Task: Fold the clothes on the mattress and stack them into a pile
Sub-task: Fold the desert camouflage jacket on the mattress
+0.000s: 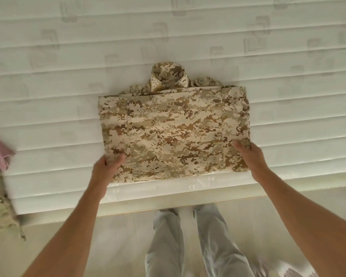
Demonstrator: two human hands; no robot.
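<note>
Both hands pinch the folded shirt's near corners, left hand (pixel 110 162) and right hand (pixel 248 151), on the mattress (pixel 48 96). Lift evenly, keeping layers tight, so the fold holds when stacked.

Pale floor (pixel 118 246); perhaps a rug (pixel 296 271)
</note>
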